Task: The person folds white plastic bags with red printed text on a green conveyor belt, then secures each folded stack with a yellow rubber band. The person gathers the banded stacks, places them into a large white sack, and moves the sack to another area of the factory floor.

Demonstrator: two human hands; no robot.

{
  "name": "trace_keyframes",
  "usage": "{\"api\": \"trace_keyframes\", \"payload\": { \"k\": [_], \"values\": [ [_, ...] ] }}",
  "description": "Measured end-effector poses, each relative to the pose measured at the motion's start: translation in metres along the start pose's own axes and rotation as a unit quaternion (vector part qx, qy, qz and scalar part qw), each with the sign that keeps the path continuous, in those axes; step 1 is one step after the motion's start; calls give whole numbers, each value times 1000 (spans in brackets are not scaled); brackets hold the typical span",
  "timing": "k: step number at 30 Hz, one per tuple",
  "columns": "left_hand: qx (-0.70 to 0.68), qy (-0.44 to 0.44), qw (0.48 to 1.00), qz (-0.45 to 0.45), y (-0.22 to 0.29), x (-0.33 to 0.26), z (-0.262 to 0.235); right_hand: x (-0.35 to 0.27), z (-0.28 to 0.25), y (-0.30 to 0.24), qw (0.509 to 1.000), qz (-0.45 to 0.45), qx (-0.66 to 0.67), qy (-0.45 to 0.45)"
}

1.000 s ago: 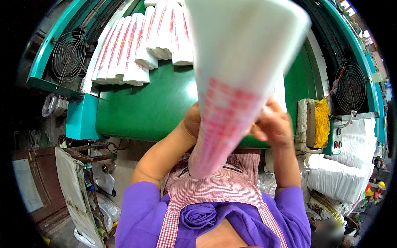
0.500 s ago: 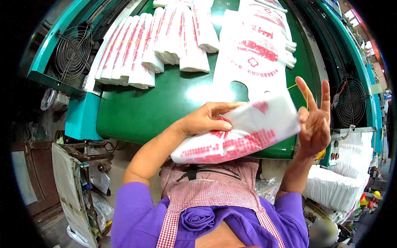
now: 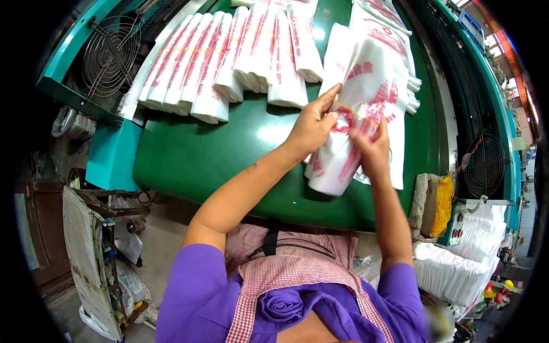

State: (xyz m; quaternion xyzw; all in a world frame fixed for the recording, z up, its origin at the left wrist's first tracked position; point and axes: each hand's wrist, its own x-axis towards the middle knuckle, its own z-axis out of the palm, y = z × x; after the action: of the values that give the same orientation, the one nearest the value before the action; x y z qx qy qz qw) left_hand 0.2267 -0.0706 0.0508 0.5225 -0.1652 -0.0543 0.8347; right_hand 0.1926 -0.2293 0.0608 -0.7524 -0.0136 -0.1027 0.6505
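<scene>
Over the right part of the green table (image 3: 246,171) I have a folded bundle of white plastic bags (image 3: 334,174) with red print. My left hand (image 3: 315,121) grips its left side at the middle, thumb on top. On the other side my right hand (image 3: 373,150) closes on the bundle, fingers partly smeared by motion. A thin yellow rubber band (image 3: 350,108) crosses the pinched middle between my hands; whether it goes all the way round is hidden. Flat printed bags (image 3: 397,166) lie beneath and beyond the bundle.
Several rolled bag bundles (image 3: 211,94) lie in a row at the far left. Yellow rubber bands (image 3: 443,206) hang at the table's right corner beside a button box (image 3: 456,227). Wire-guarded fans (image 3: 111,57) flank the table. White bags (image 3: 452,271) are stacked at the lower right.
The bundle has moved forward and right, turning more upright. My right hand, earlier raised with the rubber band stretched over its fingers, has come down onto the bundle, and the band now crosses it.
</scene>
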Motion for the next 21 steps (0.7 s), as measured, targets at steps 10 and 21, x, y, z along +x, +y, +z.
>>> {"api": "trace_keyframes", "payload": {
  "k": [10,21],
  "values": [
    [624,-87,721,289,13,68,-60,227,65,103,945,-185,-140,-232],
    [751,-72,601,264,-13,84,-115,25,-95,27,882,-50,-440,-160]
  ]
}}
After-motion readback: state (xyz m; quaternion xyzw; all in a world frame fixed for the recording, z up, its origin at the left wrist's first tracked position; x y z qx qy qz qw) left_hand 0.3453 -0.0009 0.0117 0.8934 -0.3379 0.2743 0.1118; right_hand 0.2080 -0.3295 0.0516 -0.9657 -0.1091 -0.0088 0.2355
